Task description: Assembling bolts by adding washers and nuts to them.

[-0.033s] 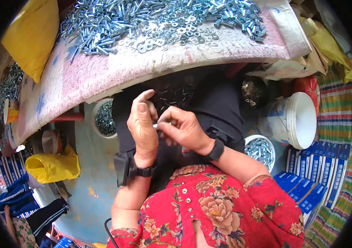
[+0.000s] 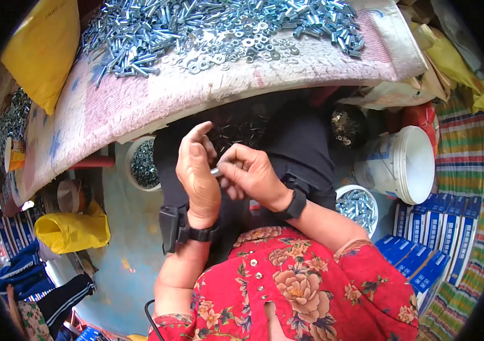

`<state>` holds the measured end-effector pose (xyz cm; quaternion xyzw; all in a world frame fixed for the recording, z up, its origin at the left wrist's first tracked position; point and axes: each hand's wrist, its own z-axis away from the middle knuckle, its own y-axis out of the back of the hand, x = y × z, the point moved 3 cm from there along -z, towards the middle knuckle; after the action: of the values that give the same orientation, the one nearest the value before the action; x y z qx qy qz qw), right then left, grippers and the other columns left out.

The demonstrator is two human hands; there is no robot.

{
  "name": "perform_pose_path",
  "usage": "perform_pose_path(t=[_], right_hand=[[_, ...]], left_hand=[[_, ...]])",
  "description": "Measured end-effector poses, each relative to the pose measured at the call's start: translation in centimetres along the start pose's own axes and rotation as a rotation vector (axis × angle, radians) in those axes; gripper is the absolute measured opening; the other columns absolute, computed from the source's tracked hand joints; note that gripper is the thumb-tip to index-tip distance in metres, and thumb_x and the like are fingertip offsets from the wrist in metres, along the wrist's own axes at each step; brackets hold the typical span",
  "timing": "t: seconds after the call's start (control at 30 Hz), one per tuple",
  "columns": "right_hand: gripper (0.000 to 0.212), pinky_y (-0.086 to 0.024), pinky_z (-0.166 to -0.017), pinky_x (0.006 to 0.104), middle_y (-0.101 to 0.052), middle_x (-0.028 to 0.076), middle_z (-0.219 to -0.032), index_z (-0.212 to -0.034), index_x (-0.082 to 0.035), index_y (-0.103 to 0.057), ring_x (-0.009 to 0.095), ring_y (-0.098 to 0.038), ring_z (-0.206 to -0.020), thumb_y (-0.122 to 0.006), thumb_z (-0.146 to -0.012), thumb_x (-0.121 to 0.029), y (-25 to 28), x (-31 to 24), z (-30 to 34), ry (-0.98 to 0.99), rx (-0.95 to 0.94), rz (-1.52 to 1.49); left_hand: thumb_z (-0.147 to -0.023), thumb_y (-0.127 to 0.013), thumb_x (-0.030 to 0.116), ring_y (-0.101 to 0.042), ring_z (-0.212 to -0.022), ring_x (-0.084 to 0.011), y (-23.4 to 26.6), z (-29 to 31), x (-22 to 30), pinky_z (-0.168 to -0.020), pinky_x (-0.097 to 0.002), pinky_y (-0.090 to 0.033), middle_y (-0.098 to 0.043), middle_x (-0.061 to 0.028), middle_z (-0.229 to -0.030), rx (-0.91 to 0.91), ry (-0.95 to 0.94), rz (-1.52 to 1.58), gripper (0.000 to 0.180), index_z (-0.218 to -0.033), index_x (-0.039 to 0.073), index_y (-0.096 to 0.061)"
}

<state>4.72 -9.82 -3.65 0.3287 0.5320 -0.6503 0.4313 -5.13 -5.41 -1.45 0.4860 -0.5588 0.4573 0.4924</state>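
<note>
A small silvery cylindrical metal piece (image 2: 214, 171) bridges my two hands above my lap. The thumb and index finger of my right hand (image 2: 255, 177) are pinched at its right end. Its other end disappears into my left hand (image 2: 197, 173), whose thumb and index finger point up while the remaining fingers curl out of sight. Dark, thin metal screws or pins (image 2: 242, 132) lie on the dark cloth over my lap, just beyond the hands. Farther away, silvery bolts and sleeves (image 2: 156, 34) are heaped on the cloth-covered table (image 2: 219, 94), with loose washers (image 2: 213, 58) along the near side.
A bowl of dark small parts (image 2: 144, 165) stands left of my legs. To the right are a tub of bolts (image 2: 357, 209), a dark bowl of washers (image 2: 345, 128), a tipped white bucket (image 2: 418, 165) and blue boxes (image 2: 435, 233). Another person's sleeve (image 2: 28, 318) shows lower left.
Both hands have shifted very slightly, and a little more of the metal piece shows between them. Nothing else has visibly moved.
</note>
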Motion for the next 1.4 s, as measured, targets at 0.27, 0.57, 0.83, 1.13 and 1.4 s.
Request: perform_pose_path(t=[0.27,0.57,0.83,1.13,1.4], right_hand=[[0.011,-0.035,-0.036,0.0175,-0.054,0.001,-0.057,-0.082,-0.005,-0.053,0.004,-0.047,-0.042,-0.056,-0.086,-0.015,3.0,-1.6,-0.9,0.082,0.047,0.045],[0.018,-0.046,-0.054,0.0331,-0.059,0.014,-0.069,-0.077,-0.002,-0.061,0.024,-0.060,-0.062,-0.063,-0.076,-0.020,6.7,-8.7,-5.0,0.675,0.175,1.012],[0.016,-0.045,-0.059,0.0376,-0.059,0.012,-0.073,-0.079,-0.006,-0.065,0.031,-0.058,-0.066,-0.061,-0.074,-0.022,13.1,-11.5,-11.7,0.648,0.342,1.733],[0.020,-0.047,-0.065,0.0380,-0.062,0.017,-0.076,-0.077,-0.004,-0.064,0.032,-0.061,-0.071,-0.062,-0.073,-0.023,13.9,-13.2,-12.8,0.515,0.125,1.498],[0.016,-0.048,-0.055,0.0311,-0.063,0.012,-0.066,-0.073,-0.004,-0.066,0.022,-0.063,-0.059,-0.064,-0.074,-0.020,16.1,-14.4,-10.6,0.704,0.671,1.168]], left_hand=[[-0.084,-0.054,0.012,-0.054,-0.088,-0.0259,-0.6,-0.6,0.2,-0.075,-0.0333,-0.044,-0.053,-0.0153,-0.099,-0.185,-0.421,-0.441,0.025,-0.107,0.003,-0.058],[-0.087,-0.054,0.013,-0.055,-0.059,-0.0070,0.7,0.0,-3.5,-0.050,-0.0175,-0.043,-0.063,-0.0061,-0.084,-0.448,0.543,0.322,0.024,-0.107,0.000,-0.058],[-0.088,-0.053,0.013,-0.057,-0.062,-0.0104,0.6,0.2,-4.9,-0.051,-0.0191,-0.045,-0.062,-0.0101,-0.086,-0.457,0.684,0.638,0.026,-0.108,-0.003,-0.056],[-0.086,-0.055,0.016,-0.053,-0.057,-0.0110,0.9,0.5,-4.6,-0.047,-0.0194,-0.041,-0.061,-0.0098,-0.082,-0.410,0.667,0.623,0.029,-0.107,-0.004,-0.054],[-0.086,-0.055,0.016,-0.052,-0.055,-0.0114,0.9,0.7,-4.3,-0.045,-0.0194,-0.039,-0.060,-0.0098,-0.081,-0.391,0.683,0.650,0.027,-0.105,-0.003,-0.055]])
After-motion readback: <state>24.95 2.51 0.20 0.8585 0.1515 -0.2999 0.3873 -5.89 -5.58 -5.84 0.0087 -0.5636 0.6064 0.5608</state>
